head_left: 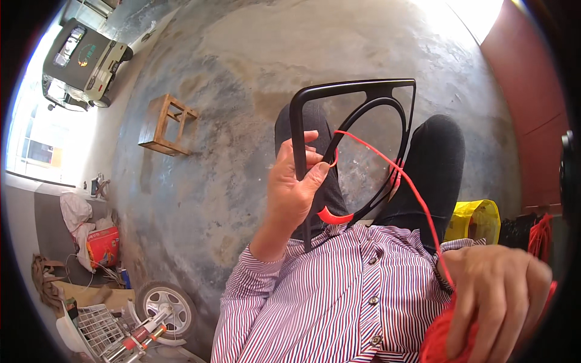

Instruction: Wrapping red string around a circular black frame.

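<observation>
Left hand (296,187): fingers pinching black plastic frame (354,91), held upright over lap
Right hand (499,290): curled around red cord bundle (445,336)
Cord strand (417,193): runs taut to frame

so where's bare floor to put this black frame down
Bare concrete floor lies between the small wooden stool and the knees, and beyond the black plastic frame. Lower left is crowded: wheel, wire basket, sacks.

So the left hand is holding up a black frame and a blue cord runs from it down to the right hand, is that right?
Not quite: the cord is red, not blue. The head view shows the left hand holding up the black frame, with the red cord running from it down to the right hand, which grips a bundle of the same cord.
</observation>
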`<move>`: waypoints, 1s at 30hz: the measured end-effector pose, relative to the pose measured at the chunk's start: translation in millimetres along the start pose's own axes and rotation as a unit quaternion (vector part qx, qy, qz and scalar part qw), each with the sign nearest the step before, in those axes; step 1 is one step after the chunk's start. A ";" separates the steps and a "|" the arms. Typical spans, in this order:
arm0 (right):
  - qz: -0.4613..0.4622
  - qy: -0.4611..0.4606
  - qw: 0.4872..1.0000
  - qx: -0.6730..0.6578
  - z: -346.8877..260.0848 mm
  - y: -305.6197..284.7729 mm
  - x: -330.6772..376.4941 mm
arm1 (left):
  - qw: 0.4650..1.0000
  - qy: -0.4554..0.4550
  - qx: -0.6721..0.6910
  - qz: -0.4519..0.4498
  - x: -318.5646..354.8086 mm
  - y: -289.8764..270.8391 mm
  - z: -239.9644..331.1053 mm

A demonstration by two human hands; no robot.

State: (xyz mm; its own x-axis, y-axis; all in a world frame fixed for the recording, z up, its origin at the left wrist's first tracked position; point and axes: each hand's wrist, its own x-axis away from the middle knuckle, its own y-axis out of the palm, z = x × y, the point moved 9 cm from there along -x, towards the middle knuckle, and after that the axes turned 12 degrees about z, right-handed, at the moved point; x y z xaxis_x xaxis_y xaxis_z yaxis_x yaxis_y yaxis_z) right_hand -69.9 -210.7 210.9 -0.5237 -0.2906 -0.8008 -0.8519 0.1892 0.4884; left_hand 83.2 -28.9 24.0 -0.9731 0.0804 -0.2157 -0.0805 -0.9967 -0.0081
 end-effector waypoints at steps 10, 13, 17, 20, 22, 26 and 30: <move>0.297 0.036 0.951 0.082 39.4 -99.6 52.9 | 1.000 -0.006 0.012 0.014 -0.2 -4.7 -6.4; 0.418 0.018 0.902 0.104 34.8 -136.1 64.0 | 0.998 -0.042 0.037 0.006 -2.3 -3.8 -12.1; 0.506 0.124 0.807 0.278 54.0 -177.4 85.6 | 0.996 -0.071 0.046 -0.005 -0.8 2.1 -11.5; 0.523 0.151 0.778 0.315 81.2 -201.9 99.6 | 0.999 -0.034 0.025 -0.021 -2.9 5.6 -10.3; 0.524 0.184 0.782 0.284 93.2 -203.2 106.0 | 0.999 -0.034 0.029 -0.015 -2.7 2.5 -11.1; 0.472 0.189 0.804 0.307 85.4 -189.8 105.3 | 0.988 -0.137 0.073 0.012 0.0 -4.2 -22.0; 0.460 0.186 0.806 0.323 73.9 -179.4 105.8 | 0.984 -0.152 0.091 -0.002 -4.7 -4.5 -27.3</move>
State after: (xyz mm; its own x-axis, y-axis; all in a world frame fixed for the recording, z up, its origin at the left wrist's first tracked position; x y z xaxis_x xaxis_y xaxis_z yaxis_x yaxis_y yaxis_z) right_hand 28.2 -206.1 12.9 -0.9998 0.0135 0.0152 0.0188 0.8990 0.4376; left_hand 94.0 -25.1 -1.6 -0.9902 0.1107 0.0855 -0.0947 -0.9805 0.1722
